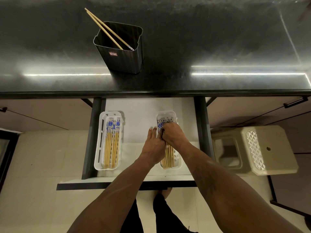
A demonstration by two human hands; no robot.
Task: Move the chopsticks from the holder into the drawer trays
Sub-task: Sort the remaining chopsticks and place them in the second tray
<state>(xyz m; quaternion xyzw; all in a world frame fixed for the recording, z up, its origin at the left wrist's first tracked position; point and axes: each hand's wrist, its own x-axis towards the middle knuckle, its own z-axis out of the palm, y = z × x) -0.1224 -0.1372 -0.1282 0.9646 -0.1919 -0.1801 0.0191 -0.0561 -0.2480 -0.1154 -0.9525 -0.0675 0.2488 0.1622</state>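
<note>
Reaching into open white drawer (143,111), both hands meet over right white plastic tray (175,163). Right hand (173,134) curled around blue-patterned bamboo chopsticks (168,155) lying in it; left hand (154,146) fingers extended, pressing bundle's side. Left white tray (101,140) full. Two plain chopsticks (107,29) lean in black ribbed holder (121,56) on dark glossy surface (218,39). Beige plastic stool (269,148) at right.

Both hands cover the middle of the right tray (177,163), so whether the right hand (173,133) closes on any chopsticks (168,157) there cannot be told. The holder (121,59) wall hides the lower ends of its two sticks (107,29). Its red label (113,53) is too small to read.
</note>
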